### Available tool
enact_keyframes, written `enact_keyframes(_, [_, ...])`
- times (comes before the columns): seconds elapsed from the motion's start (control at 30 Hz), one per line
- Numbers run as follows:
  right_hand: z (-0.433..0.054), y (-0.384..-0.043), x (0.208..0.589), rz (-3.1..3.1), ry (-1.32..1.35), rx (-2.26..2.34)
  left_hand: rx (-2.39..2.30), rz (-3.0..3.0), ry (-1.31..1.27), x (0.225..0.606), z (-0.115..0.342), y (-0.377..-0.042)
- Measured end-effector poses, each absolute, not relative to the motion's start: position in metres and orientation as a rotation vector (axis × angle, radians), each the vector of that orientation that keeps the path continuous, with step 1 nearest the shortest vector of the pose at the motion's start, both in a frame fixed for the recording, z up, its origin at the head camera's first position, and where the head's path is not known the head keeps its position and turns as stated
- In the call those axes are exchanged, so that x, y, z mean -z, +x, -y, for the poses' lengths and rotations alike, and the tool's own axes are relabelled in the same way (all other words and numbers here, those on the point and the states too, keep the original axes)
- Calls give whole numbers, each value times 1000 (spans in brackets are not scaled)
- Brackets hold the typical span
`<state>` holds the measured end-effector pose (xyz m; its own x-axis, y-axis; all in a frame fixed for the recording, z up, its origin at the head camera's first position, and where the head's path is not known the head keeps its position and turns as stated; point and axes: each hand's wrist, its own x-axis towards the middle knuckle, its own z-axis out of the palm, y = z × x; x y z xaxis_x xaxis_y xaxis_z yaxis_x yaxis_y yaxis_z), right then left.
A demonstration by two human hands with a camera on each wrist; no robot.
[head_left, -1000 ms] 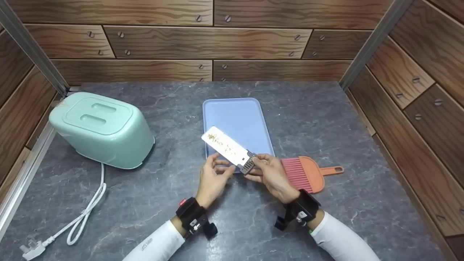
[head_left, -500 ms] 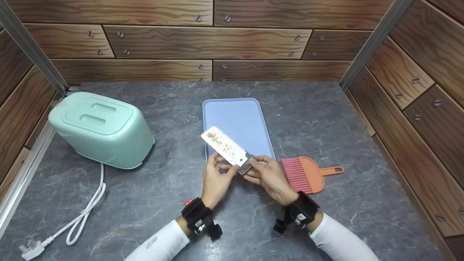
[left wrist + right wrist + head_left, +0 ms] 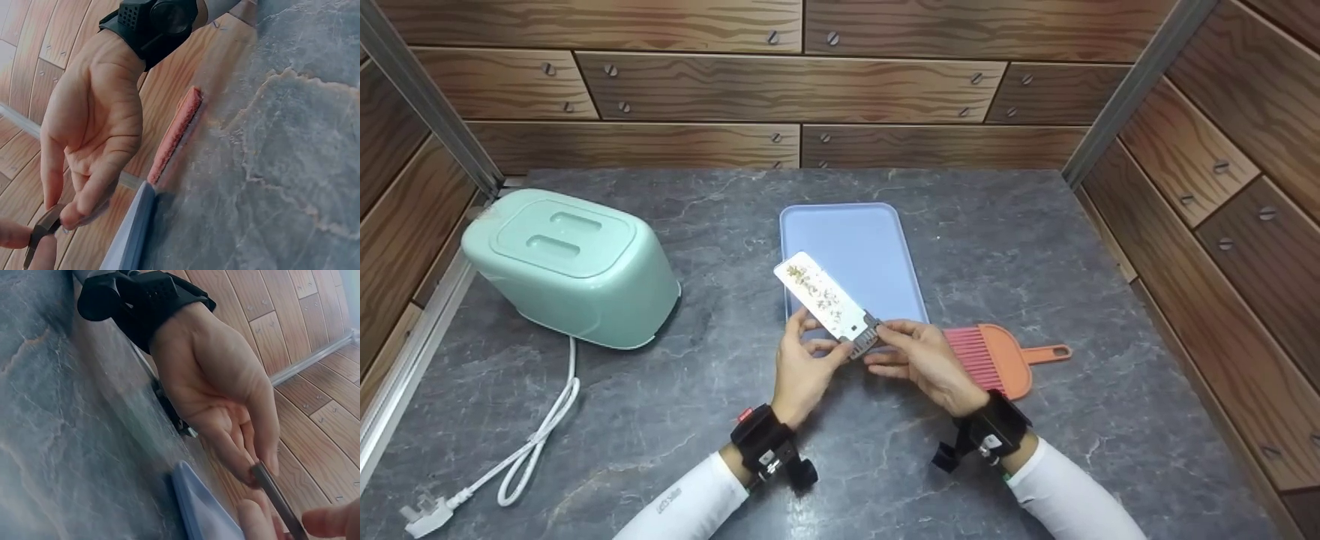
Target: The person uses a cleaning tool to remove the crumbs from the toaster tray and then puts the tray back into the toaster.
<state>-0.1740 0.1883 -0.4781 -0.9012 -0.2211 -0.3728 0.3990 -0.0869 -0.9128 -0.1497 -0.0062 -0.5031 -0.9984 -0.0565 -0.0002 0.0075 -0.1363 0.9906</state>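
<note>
Two white sleeves (image 3: 682, 501) enter from the near edge, each ending in a black wrist strap (image 3: 765, 442) fitted with a small device. At the near left corner of the bench (image 3: 682, 427) lies a white plug (image 3: 429, 519), its white cord (image 3: 540, 439) looped and running back.

The left hand (image 3: 804, 375) and right hand (image 3: 934, 366) are both engaged on one item: a flat white strip (image 3: 817, 294) with a grey slotted end (image 3: 864, 341). Each hand pinches that end between thumb and fingers, the left at its left side, the right at its right. The strip is held raised off the bench, its free end pointing away and to the left, over the near part of a blue tray (image 3: 859, 236). Brownish specks mark its face, densest toward the free end.

Just beyond the right hand, which partly covers its pink bristles, lies an orange brush (image 3: 1011, 361), handle to the right. The tray lies flat on the bench. Well apart to the left stands a mint-green appliance (image 3: 585, 277), two elongated recesses in its top. A wood-pattern wall (image 3: 697, 86) closes the far side.
</note>
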Motion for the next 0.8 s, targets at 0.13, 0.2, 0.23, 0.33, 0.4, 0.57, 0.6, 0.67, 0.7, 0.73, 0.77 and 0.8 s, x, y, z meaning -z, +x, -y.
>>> enact_keyframes(0.13, [-195, -180, 474, -1795, 140, 1995, 2420, 1991, 60, 501, 9, -150])
enact_keyframes(0.2, [-197, -184, 472, -1810, 138, 1985, 2461, 1968, 60, 501, 9, -150])
enact_keyframes(0.23, [-198, -187, 472, -1822, 138, 1978, 2476, 1957, 59, 501, 9, -150])
enact_keyframes(0.33, [-200, -197, 469, -1861, 135, 1961, 2502, 1935, 59, 501, 9, -150])
enact_keyframes(0.4, [-202, -204, 468, -1888, 121, 1939, 2510, 1928, 54, 501, 8, -150])
enact_keyframes(0.57, [-206, -222, 469, -1881, 70, 1855, 2510, 1939, 44, 502, 7, -150])
enact_keyframes(0.6, [-207, -224, 470, -1865, 57, 1840, 2509, 1945, 44, 502, 7, -149])
enact_keyframes(0.67, [-209, -230, 472, -1809, 15, 1818, 2510, 1949, 45, 502, 7, -149])
enact_keyframes(0.7, [-209, -231, 473, -1785, -7, 1805, 2510, 1952, 47, 503, 7, -149])
enact_keyframes(0.73, [-209, -233, 474, -1756, -20, 1796, 2509, 1954, 49, 503, 7, -149])
enact_keyframes(0.77, [-209, -234, 474, -1732, -31, 1787, 2507, 1959, 50, 503, 7, -149])
enact_keyframes(0.8, [-208, -236, 475, -1707, -39, 1779, 2505, 1965, 52, 504, 7, -149])
